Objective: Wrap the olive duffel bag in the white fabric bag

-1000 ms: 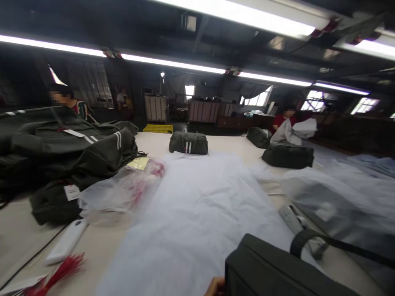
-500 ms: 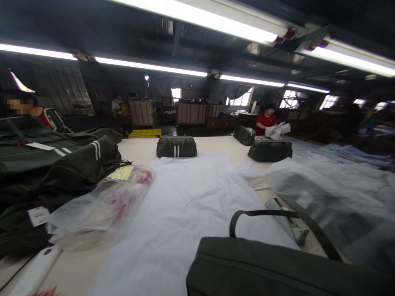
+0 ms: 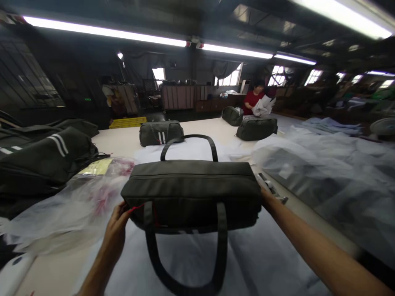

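A dark green bag (image 3: 191, 193) is held between the two hands, low over a white sheet (image 3: 247, 263) spread on the table (image 3: 123, 142); whether its underside rests on the sheet or hangs just clear of it cannot be told. The bag's long axis runs left to right across the view, so that one short end is met by each hand and neither hand is the nearer one. The left hand (image 3: 115, 224) is curled closed against the left end, with the fingers tucked beside a small red tag (image 3: 135, 207). The right hand (image 3: 266, 198) is pressed to the right end, but its fingers are hidden behind the bag, so how far it is closed cannot be told. One handle (image 3: 188, 142) stands up on the far side and the other (image 3: 185, 267) hangs down on the near side. A clear plastic bag (image 3: 89, 197) with red items inside lies just to the left, a pile of similar bags (image 3: 43, 160) behind it. Another bag with white stripes (image 3: 160, 132) sits farther up the table, and plastic-wrapped goods (image 3: 324, 172) are heaped on the right. A person in red (image 3: 253, 99) is seen at the far end.
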Action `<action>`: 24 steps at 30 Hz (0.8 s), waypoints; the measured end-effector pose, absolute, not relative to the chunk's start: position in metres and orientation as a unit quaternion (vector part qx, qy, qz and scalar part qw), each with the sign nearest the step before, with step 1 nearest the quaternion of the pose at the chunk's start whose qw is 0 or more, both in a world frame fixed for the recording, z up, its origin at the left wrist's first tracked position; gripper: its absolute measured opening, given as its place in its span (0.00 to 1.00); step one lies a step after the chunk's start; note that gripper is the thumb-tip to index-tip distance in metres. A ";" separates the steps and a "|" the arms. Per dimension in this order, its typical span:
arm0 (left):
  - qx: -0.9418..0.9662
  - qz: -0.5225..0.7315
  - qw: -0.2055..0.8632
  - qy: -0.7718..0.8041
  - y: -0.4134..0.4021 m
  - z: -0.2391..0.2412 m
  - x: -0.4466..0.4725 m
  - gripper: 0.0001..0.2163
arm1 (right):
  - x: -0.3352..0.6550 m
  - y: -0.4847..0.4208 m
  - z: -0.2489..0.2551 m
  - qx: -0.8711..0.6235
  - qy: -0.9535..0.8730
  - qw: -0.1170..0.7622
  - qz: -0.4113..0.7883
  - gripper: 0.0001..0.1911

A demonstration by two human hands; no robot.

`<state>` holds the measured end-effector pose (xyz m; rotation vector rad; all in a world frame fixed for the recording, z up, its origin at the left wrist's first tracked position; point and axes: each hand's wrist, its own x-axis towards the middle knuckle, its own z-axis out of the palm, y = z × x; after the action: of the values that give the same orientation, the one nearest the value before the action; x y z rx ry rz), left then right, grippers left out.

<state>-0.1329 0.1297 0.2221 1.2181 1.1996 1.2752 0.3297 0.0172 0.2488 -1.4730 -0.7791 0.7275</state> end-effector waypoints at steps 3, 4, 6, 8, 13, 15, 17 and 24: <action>0.508 0.515 0.470 0.505 0.148 0.193 -0.128 0.25 | 0.334 0.053 0.219 -0.626 -0.291 0.588 0.422 0.25; 0.513 0.508 0.467 0.511 0.150 0.182 -0.125 0.27 | 0.333 0.060 0.208 -0.621 -0.275 0.579 0.450 0.27; 0.529 0.491 0.454 0.523 0.152 0.163 -0.118 0.30 | 0.331 0.067 0.187 -0.615 -0.247 0.569 0.487 0.29; 0.549 0.475 0.437 0.531 0.152 0.153 -0.114 0.32 | 0.330 0.065 0.171 -0.609 -0.233 0.572 0.498 0.30; 0.562 0.438 0.440 0.546 0.159 0.152 -0.122 0.33 | 0.348 0.046 0.166 -0.600 -0.225 0.578 0.505 0.30; 0.542 0.436 0.435 0.571 0.164 0.149 -0.130 0.34 | 0.364 0.039 0.171 -0.606 -0.214 0.573 0.508 0.31; 0.526 0.439 0.422 0.593 0.168 0.143 -0.136 0.34 | 0.380 0.031 0.175 -0.617 -0.216 0.562 0.506 0.32; 0.528 0.423 0.429 0.599 0.166 0.131 -0.129 0.32 | 0.387 0.018 0.180 -0.657 -0.337 0.458 0.495 0.34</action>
<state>-0.1288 0.1656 0.1305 1.3186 1.4949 1.0553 0.3873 0.0178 0.1804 -1.6189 -0.8293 1.2209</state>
